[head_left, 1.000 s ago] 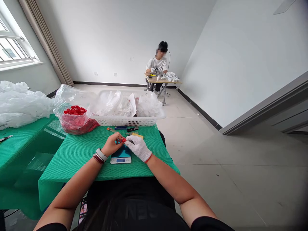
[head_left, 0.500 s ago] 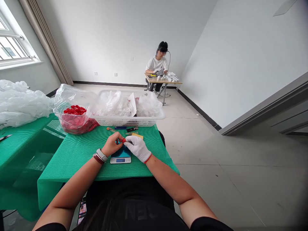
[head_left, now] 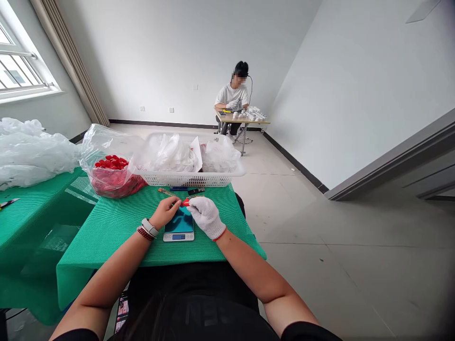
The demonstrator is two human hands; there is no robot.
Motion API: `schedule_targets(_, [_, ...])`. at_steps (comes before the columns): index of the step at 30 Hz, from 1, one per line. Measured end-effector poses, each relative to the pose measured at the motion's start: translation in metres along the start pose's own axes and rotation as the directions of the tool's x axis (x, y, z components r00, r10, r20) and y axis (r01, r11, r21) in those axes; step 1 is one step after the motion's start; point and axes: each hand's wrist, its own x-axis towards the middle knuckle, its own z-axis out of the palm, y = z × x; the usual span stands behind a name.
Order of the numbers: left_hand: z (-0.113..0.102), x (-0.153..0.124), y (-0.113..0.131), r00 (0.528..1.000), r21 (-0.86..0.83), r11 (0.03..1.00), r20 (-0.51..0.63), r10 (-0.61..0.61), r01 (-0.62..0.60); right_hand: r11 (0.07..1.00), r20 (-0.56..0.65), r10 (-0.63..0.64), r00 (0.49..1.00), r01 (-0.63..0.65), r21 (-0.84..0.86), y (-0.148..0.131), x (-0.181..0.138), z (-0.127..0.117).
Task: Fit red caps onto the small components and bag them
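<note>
Small red plastic piece (head_left: 186,202) pinched in the gloved right grip (head_left: 206,218), bare left grip (head_left: 164,213) curled just beside it, perhaps touching, piece's shape hard to make out, above a digital scale (head_left: 178,228) on the green-covered counter (head_left: 106,237)

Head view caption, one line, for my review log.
Gloved right hand pinches a small red part near the bare left hand, above a digital scale.

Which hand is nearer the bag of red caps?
Left. The bare left hand is to the right of the bag of red caps; the gloved right hand lies farther right still.
</note>
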Motion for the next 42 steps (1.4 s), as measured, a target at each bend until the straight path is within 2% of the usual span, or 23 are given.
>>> schedule_targets(3, [0.002, 0.0, 0.002, 0.995, -0.033, 0.999, 0.1, -0.017, 0.02, 0.989, 0.077, -0.126, 0.989, 0.131, -0.071, -0.001, 0.0, 0.001])
schedule_targets(6, [0.003, -0.001, 0.003, 0.995, -0.09, 0.995, 0.092, -0.033, 0.041, 0.974, 0.129, -0.19, 0.973, 0.203, -0.101, -0.002, 0.0, 0.002])
schedule_targets(11, [0.002, -0.001, 0.001, 0.994, -0.301, 0.95, 0.089, -0.059, 0.083, 0.988, 0.072, -0.138, 0.988, 0.142, -0.064, -0.004, -0.001, 0.0])
schedule_targets(16, [0.002, -0.001, 0.001, 0.997, -0.416, 0.909, 0.075, 0.024, 0.009, 0.999, 0.063, -0.036, 0.997, 0.035, 0.01, -0.008, 0.001, -0.005])
schedule_targets(21, [0.003, -0.001, -0.002, 0.994, -0.403, 0.913, 0.06, 0.088, -0.057, 0.999, 0.04, -0.032, 0.999, 0.03, 0.033, -0.009, 0.002, -0.005])
schedule_targets(26, [0.002, -0.003, 0.0, 0.994, -0.325, 0.943, 0.058, 0.092, -0.068, 0.998, 0.036, -0.049, 0.998, 0.048, 0.033, -0.007, 0.002, -0.003])
schedule_targets(30, [0.0, -0.005, 0.005, 0.998, -0.287, 0.958, 0.057, 0.041, -0.023, 0.998, 0.025, -0.018, 1.0, 0.016, 0.067, -0.006, 0.003, -0.003])
schedule_targets(34, [-0.002, -0.003, 0.006, 0.998, -0.363, 0.932, 0.068, 0.011, 0.014, 0.998, 0.032, 0.006, 0.999, -0.007, 0.056, -0.004, 0.003, -0.003])
schedule_targets(39, [-0.003, 0.0, 0.008, 0.989, -0.447, 0.884, 0.11, -0.096, 0.135, 0.999, 0.085, -0.043, 0.995, 0.043, 0.001, -0.002, 0.003, -0.002])
schedule_targets(42, [-0.004, 0.001, 0.009, 0.99, -0.449, 0.885, 0.114, -0.081, 0.124, 0.999, 0.084, -0.037, 0.996, 0.035, 0.024, -0.001, 0.002, -0.001])
